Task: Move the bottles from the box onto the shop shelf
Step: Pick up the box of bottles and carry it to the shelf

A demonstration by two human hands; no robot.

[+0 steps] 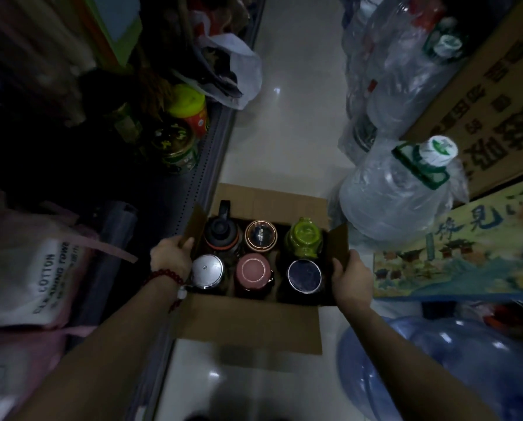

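Observation:
An open cardboard box (pixel 251 323) stands on the pale floor below me, its flaps spread. Several bottles stand upright inside it: a black one with a handle (pixel 222 232), a brown-rimmed one (pixel 260 235), a green one (pixel 305 237), a silver-capped one (pixel 207 270), a pink one (pixel 253 270) and a dark blue one (pixel 304 274). My left hand (pixel 171 253) grips the left side flap. My right hand (pixel 353 276) grips the right side flap. The dark shop shelf (pixel 205 165) runs along the left.
Tins and a yellow-lidded jar (pixel 190 107) sit on the shelf, with a plastic bag (pixel 239 71) beyond. A cotton towel bag (pixel 32 268) lies at left. Large wrapped water jugs (pixel 397 196), cartons (pixel 491 95) and a blue barrel (pixel 436 369) crowd the right side of the aisle.

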